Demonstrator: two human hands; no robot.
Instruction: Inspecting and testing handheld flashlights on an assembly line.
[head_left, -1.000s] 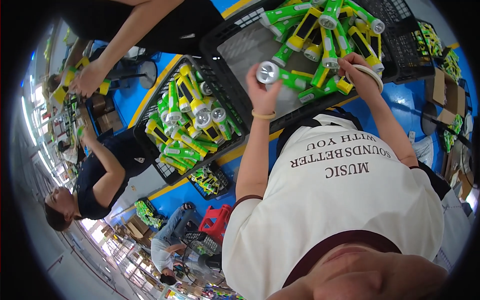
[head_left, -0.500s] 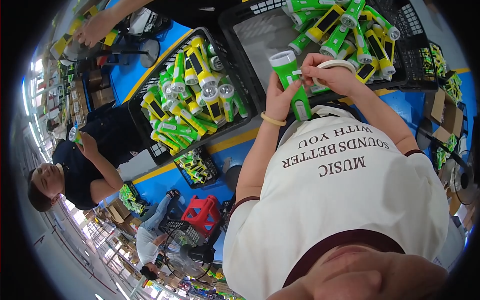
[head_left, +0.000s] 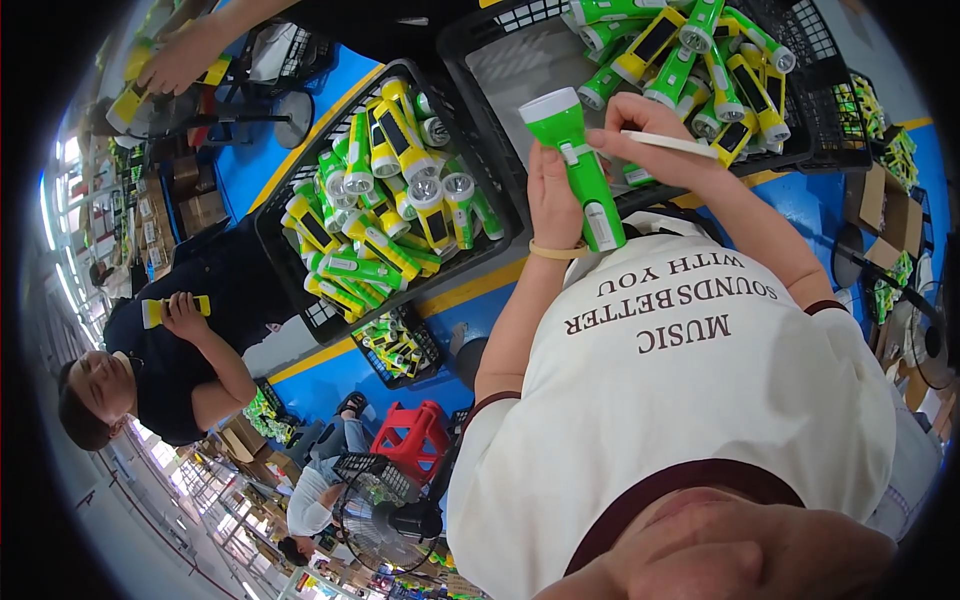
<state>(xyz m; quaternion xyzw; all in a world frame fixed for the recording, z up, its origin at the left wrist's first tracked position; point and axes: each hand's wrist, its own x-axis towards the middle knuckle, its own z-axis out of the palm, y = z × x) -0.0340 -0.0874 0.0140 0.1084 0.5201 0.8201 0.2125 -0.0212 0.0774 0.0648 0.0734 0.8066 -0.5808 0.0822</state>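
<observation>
My left hand (head_left: 556,205), with a pale yellow band at the wrist, is closed around a green flashlight (head_left: 592,190). Its white-rimmed head points up and away, and its tail sits close to my shirt. My right hand (head_left: 650,140) is closed beside it, fingertips touching the flashlight's neck near a small pale patch. A thin white ring (head_left: 672,145), seen nearly edge-on, lies against this hand; how the fingers hold it is partly hidden. Just beyond, a black crate (head_left: 470,50) holds a pile of green and yellow flashlights (head_left: 690,65).
Left of it stands another black crate (head_left: 290,270) full of flashlights. A smaller crate (head_left: 430,365), a red stool (head_left: 412,440) and a fan (head_left: 400,520) are on the blue floor. A co-worker (head_left: 180,330) holds a yellow flashlight at far left; another person's hand (head_left: 180,60) is at upper left.
The flashlight's head has shifted slightly left and up. The white ring has turned from an open oval to nearly edge-on. A white strip at my right fingertips no longer shows.
</observation>
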